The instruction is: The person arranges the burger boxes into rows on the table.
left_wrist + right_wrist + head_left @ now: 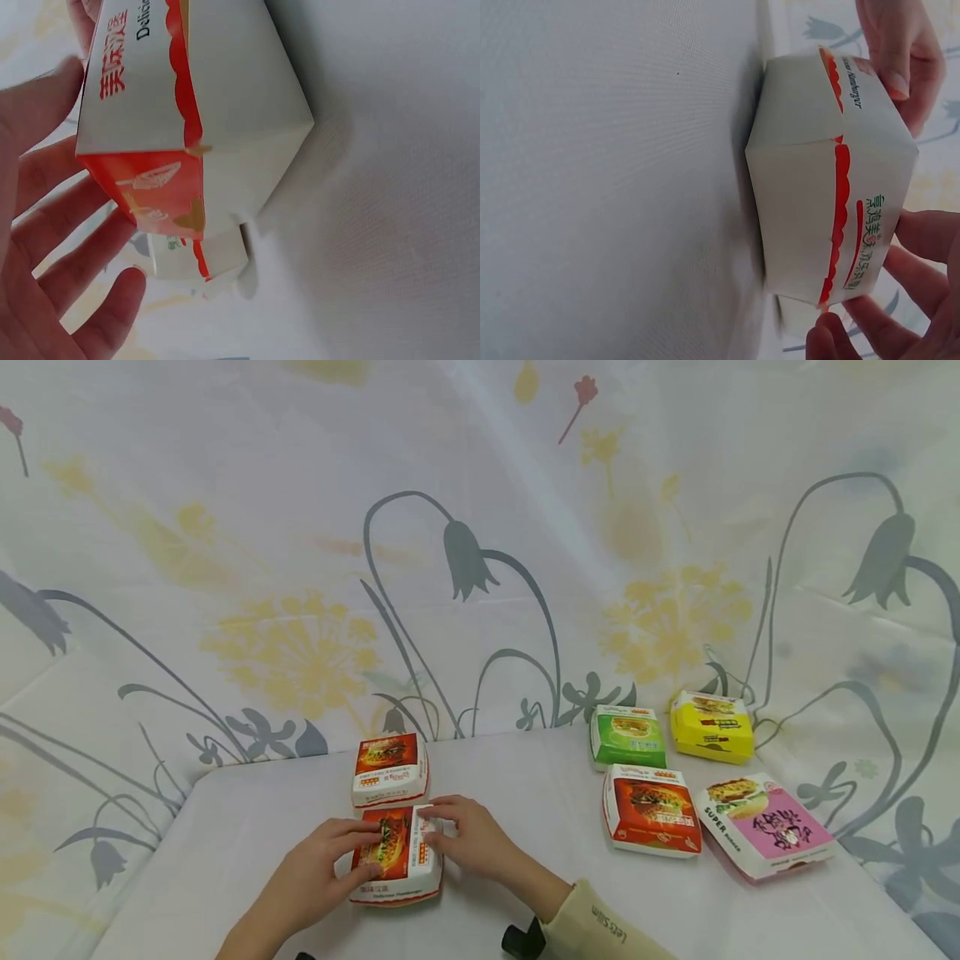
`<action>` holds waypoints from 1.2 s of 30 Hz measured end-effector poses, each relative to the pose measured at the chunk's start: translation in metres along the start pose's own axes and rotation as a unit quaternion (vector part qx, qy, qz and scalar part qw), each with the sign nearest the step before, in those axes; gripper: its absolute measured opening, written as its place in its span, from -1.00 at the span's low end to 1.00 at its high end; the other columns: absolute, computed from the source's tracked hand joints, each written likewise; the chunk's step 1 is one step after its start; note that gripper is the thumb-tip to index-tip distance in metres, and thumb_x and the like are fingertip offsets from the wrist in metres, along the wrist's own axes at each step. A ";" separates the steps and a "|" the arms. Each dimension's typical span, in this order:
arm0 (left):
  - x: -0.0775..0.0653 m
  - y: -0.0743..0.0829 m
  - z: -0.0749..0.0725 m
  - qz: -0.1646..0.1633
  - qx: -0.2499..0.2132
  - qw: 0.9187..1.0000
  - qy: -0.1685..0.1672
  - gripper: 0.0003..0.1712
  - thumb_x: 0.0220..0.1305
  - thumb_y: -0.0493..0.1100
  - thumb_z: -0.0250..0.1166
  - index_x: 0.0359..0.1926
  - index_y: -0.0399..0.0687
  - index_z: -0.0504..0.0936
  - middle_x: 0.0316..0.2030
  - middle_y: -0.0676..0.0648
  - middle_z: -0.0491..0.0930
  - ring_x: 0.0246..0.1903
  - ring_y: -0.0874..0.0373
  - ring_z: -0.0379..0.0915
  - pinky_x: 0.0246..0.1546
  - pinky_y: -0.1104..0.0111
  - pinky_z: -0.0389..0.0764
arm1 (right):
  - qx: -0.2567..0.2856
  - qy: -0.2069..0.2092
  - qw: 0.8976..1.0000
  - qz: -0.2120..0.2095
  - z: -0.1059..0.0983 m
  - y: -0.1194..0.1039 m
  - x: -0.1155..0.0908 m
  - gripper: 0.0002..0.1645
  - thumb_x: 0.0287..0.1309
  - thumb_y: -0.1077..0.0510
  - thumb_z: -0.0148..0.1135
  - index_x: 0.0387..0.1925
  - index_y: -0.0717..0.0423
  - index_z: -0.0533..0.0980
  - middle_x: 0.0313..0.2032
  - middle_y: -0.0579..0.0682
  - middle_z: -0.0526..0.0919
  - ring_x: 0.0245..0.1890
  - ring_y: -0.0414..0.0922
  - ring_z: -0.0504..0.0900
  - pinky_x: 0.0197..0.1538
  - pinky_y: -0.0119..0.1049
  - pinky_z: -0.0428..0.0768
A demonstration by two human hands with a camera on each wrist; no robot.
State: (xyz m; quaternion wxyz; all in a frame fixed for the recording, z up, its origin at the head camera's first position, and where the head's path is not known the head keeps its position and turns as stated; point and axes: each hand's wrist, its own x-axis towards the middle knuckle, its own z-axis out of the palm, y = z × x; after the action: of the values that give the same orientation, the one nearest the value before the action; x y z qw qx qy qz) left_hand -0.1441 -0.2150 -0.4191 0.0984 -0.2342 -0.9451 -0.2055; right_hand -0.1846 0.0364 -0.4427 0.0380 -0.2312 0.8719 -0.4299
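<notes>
A burger box (397, 893) with a red burger picture and white sides sits on the white cloth at the near left. My left hand (326, 864) is at its left side, thumb and fingertips overlapping the top edge. In the left wrist view, these fingers (64, 240) are spread and relaxed beside the red corner. My right hand (472, 839) lies at the box's right side, fingertips at the far edge and thumb by the top's right rim. Directly behind stands a matching burger box (390, 768), close against the first.
At the right are a green burger box (628, 739), a yellow burger box (711, 727), a red burger box (652, 810) and a pink-and-white burger box (767, 827). Flower-printed cloth (480, 635) rises behind the white table surface (525, 777).
</notes>
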 end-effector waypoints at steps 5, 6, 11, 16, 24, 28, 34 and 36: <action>0.000 0.001 -0.003 0.016 -0.018 1.000 -0.016 -0.51 0.10 0.21 0.45 0.02 0.15 0.74 0.09 0.13 0.59 0.11 0.08 0.51 0.05 0.09 0.59 | -0.004 0.009 1.000 -0.004 -0.002 -0.002 -0.004 -0.57 0.24 -0.01 0.35 0.12 -0.01 0.64 0.08 -0.05 0.57 0.14 -0.05 0.51 0.14 -0.06 0.53; 0.000 0.000 -0.003 0.020 -0.029 0.999 -0.017 -0.54 0.10 0.15 0.47 0.02 0.16 0.74 0.10 0.12 0.59 0.12 0.07 0.51 0.05 0.07 0.59 | -0.005 0.010 1.000 -0.008 -0.003 -0.002 -0.005 -0.57 0.22 -0.01 0.36 0.10 0.00 0.64 0.04 -0.05 0.56 0.10 -0.06 0.52 0.12 -0.08 0.54; -0.003 -0.006 -0.003 0.057 -0.080 0.995 -0.007 -0.64 0.09 -0.12 0.51 -0.03 0.14 0.77 0.05 0.13 0.65 0.06 0.07 0.57 -0.01 0.10 0.63 | -0.009 0.002 1.000 -0.009 -0.004 -0.002 -0.009 -0.59 0.17 0.00 0.41 0.06 -0.03 0.67 -0.10 -0.12 0.52 -0.04 -0.14 0.52 0.01 -0.21 0.53; -0.005 -0.009 -0.003 0.076 -0.089 0.993 0.008 -0.60 0.06 -0.29 0.51 -0.04 0.11 0.78 -0.05 0.19 0.69 -0.02 0.14 0.60 -0.05 0.18 0.65 | -0.005 -0.007 1.000 0.012 -0.005 -0.003 -0.014 -0.60 0.13 0.03 0.44 0.04 -0.09 0.68 -0.19 -0.18 0.47 -0.15 -0.17 0.50 -0.10 -0.32 0.54; -0.008 0.000 -0.003 0.041 -0.072 0.996 -0.028 -0.59 0.23 0.06 0.41 0.09 0.14 0.70 0.10 0.15 0.60 0.12 0.06 0.52 0.05 0.04 0.58 | 0.001 -0.018 1.000 0.008 -0.006 -0.008 -0.024 -0.61 0.16 0.10 0.43 0.06 -0.07 0.67 -0.15 -0.17 0.50 -0.12 -0.23 0.52 -0.10 -0.39 0.60; -0.008 0.004 0.000 0.050 -0.066 0.996 -0.025 -0.45 0.18 0.30 0.34 0.11 0.19 0.69 0.14 0.16 0.54 0.14 0.08 0.50 0.07 0.04 0.57 | -0.009 -0.018 1.000 0.002 -0.007 -0.010 -0.028 -0.62 0.17 0.09 0.42 0.05 -0.09 0.68 -0.08 -0.17 0.58 -0.12 -0.25 0.55 -0.15 -0.42 0.59; -0.009 0.006 0.001 0.056 -0.060 0.996 -0.021 -0.39 0.07 0.35 0.40 0.10 0.23 0.69 0.16 0.17 0.51 0.13 0.11 0.49 0.04 0.08 0.59 | -0.028 -0.020 0.999 -0.009 -0.009 -0.008 -0.030 -0.62 0.18 0.05 0.40 0.06 -0.11 0.67 -0.08 -0.20 0.65 -0.06 -0.24 0.59 -0.13 -0.37 0.59; -0.010 0.006 0.001 0.057 -0.061 0.996 -0.024 -0.39 0.06 0.33 0.43 0.11 0.24 0.69 0.17 0.17 0.50 0.14 0.11 0.48 0.04 0.08 0.60 | -0.022 -0.021 0.999 -0.012 -0.011 -0.007 -0.029 -0.59 0.18 0.04 0.39 0.09 -0.12 0.66 -0.04 -0.18 0.65 -0.01 -0.21 0.59 -0.10 -0.34 0.60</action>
State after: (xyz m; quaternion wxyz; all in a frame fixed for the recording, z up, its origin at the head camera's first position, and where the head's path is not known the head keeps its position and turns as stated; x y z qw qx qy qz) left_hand -0.1331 -0.2139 -0.4210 0.0731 -0.2977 -0.9180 -0.2515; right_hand -0.1589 0.0536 -0.4345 0.0458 -0.2516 0.8775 -0.4058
